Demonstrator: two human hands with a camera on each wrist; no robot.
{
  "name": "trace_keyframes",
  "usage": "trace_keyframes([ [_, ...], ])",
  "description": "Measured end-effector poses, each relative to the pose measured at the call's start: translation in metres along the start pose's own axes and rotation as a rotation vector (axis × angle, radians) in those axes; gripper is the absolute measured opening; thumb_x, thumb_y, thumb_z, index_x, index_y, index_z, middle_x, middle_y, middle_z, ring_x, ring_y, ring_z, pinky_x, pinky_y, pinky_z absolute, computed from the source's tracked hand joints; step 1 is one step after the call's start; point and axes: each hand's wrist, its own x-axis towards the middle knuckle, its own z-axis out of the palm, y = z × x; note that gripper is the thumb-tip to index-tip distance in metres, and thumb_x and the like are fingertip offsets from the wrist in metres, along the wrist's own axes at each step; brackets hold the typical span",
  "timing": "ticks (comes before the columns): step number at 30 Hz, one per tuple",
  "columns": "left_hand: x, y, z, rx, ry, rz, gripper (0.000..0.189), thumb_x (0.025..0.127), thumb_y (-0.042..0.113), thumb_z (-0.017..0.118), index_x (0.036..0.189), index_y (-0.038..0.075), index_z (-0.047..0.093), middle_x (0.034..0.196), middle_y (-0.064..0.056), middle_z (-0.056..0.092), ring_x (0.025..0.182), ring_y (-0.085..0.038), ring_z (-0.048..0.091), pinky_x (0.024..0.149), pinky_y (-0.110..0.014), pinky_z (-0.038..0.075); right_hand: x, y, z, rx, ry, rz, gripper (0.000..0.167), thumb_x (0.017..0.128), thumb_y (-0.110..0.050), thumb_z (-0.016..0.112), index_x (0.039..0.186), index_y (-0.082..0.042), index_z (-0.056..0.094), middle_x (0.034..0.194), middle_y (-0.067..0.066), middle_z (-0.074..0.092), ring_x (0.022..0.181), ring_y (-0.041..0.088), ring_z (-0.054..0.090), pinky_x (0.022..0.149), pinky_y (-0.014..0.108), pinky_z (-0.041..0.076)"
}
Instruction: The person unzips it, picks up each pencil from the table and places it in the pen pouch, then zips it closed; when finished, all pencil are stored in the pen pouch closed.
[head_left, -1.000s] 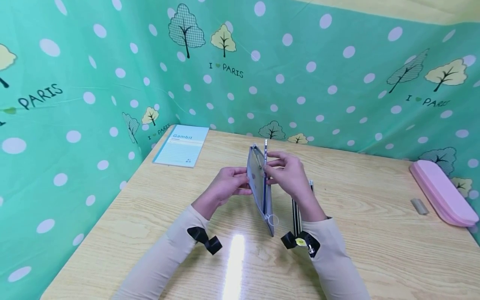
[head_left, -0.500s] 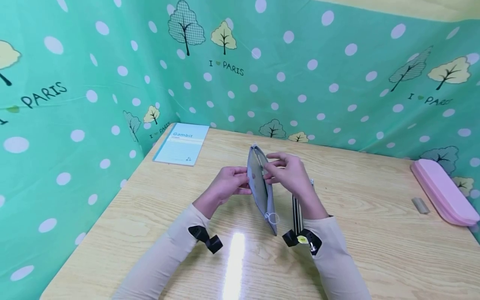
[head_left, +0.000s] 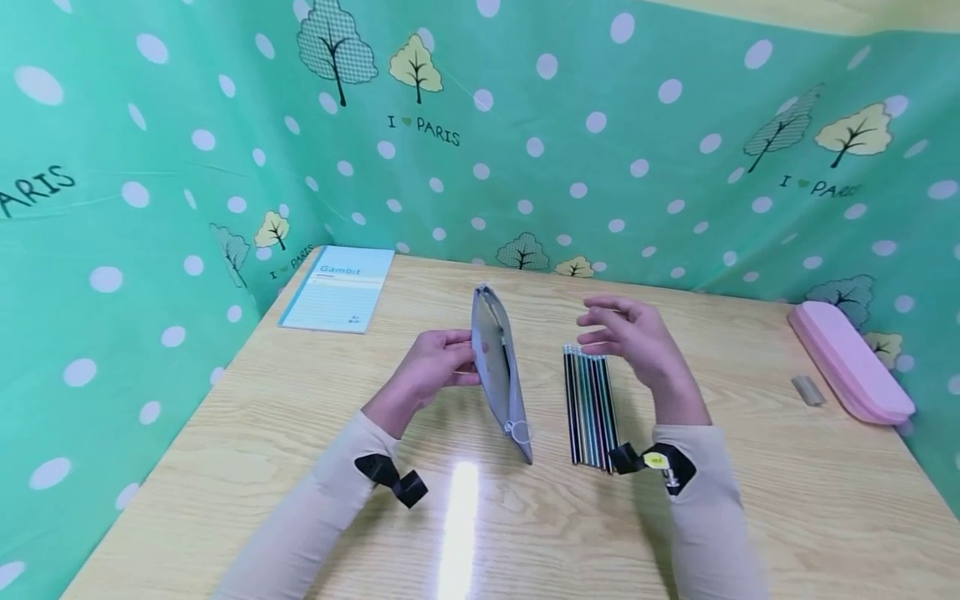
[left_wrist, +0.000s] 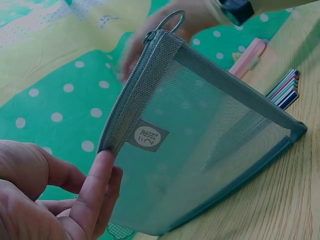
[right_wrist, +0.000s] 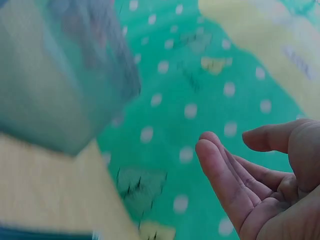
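My left hand (head_left: 431, 367) holds a grey mesh zip pouch (left_wrist: 200, 135) by its upper edge, and the pouch stands on its side with the zip open. A small label with characters (left_wrist: 147, 135) is sewn near the zip, and a ring hangs from the zip pull. Through the mesh a dark slim shape shows faintly; its kind is hard to tell. To the right of the pouch, my right hand (head_left: 630, 342) is raised with its fingers apart from the thumb, holding nothing. Below it a row of several striped pencils (head_left: 588, 408) lies side by side on the table.
A light blue notebook (head_left: 337, 287) marked "Gambit" lies at the back left of the wooden table (head_left: 360, 533). At the right are a grey eraser (head_left: 807, 391) and a pink pencil case (head_left: 851, 362). A green dotted cloth (head_left: 480, 150) hangs behind.
A pencil held by my right hand went down into the pouch and was let go. The right hand then moved right, out over the row of pencils. The left hand kept its hold.
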Motion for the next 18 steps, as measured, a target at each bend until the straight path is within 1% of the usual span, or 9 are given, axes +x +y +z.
trace_keyframes([
  [4, 0.000, 0.001, 0.000, -0.005, 0.004, -0.008, 0.041, 0.102, 0.002, 0.056, 0.141, -0.011, 0.054, 0.130, -0.031, 0.065, 0.086, -0.017, 0.072, 0.079, -0.029, 0.065, -0.001, 0.018, -0.023, -0.036, -0.002, 0.067, 0.053, 0.109, -0.016, 0.049, 0.151, 0.013, 0.037, 0.117, 0.013, 0.065, 0.087, 0.009, 0.073, 0.085, 0.025, 0.064],
  [8, 0.000, 0.003, -0.001, -0.013, 0.009, -0.017, 0.042, 0.103, 0.002, 0.057, 0.143, -0.010, 0.053, 0.132, -0.029, 0.065, 0.088, -0.018, 0.073, 0.078, -0.029, 0.065, -0.004, 0.034, -0.037, -0.059, -0.016, 0.118, 0.055, 0.109, -0.017, 0.050, 0.152, 0.014, 0.035, 0.119, 0.016, 0.066, 0.089, 0.010, 0.073, 0.085, 0.027, 0.064],
  [11, -0.001, 0.004, -0.002, -0.009, 0.010, -0.017, 0.042, 0.103, 0.002, 0.056, 0.143, -0.010, 0.052, 0.134, -0.029, 0.064, 0.089, -0.018, 0.073, 0.079, -0.029, 0.065, -0.005, 0.042, -0.042, -0.079, -0.033, 0.140, 0.055, 0.109, -0.016, 0.050, 0.151, 0.015, 0.035, 0.123, 0.021, 0.066, 0.091, 0.011, 0.073, 0.085, 0.028, 0.064],
  [14, 0.000, 0.004, -0.002, -0.004, 0.007, -0.020, 0.042, 0.103, 0.003, 0.057, 0.143, -0.009, 0.053, 0.133, -0.029, 0.065, 0.088, -0.017, 0.072, 0.079, -0.029, 0.065, -0.005, 0.047, -0.045, -0.106, -0.040, 0.143, 0.054, 0.108, -0.016, 0.051, 0.151, 0.015, 0.035, 0.126, 0.024, 0.065, 0.091, 0.012, 0.074, 0.085, 0.028, 0.064],
  [18, 0.000, 0.003, -0.002, 0.001, -0.006, -0.019, 0.043, 0.103, 0.004, 0.057, 0.144, -0.009, 0.053, 0.131, -0.030, 0.065, 0.088, -0.017, 0.071, 0.081, -0.029, 0.065, -0.005, 0.051, -0.047, -0.151, -0.044, 0.149, 0.054, 0.107, -0.014, 0.052, 0.150, 0.015, 0.037, 0.133, 0.034, 0.060, 0.091, 0.014, 0.074, 0.084, 0.028, 0.064],
])
